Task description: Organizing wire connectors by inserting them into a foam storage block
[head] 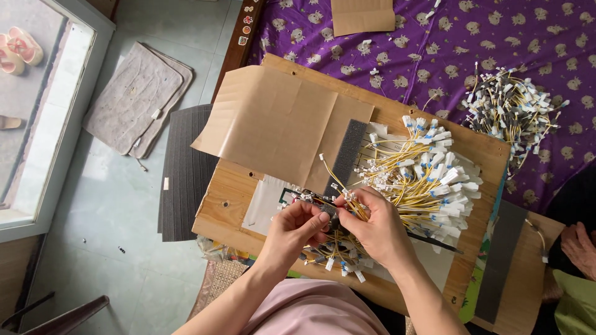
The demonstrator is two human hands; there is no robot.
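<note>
Both hands meet over the near middle of the wooden desk, and the thing between them is a thin yellow wire with small white plugs on it. The wire's long axis runs up and away to the left, its free end rising past the dark foam strip while its lower end disappears into the right hand. That hand's fingers are curled closed around a bunch of these wires, so the wire lies right at their tips, touching them, not apart. The left hand comes in from the left, its fingers pinched nearly shut on a small dark part at the base of the bunch; exactly what that part is cannot be made out. The two hands touch or almost touch, and the right one is the nearer to the wire's length. Just right of the hands lies a big heap of wires; a smaller pile of wires sits under the hands, towards the body. A sheet of brown paper lies up-left, and a second heap rests well apart on the purple bed cover.
</note>
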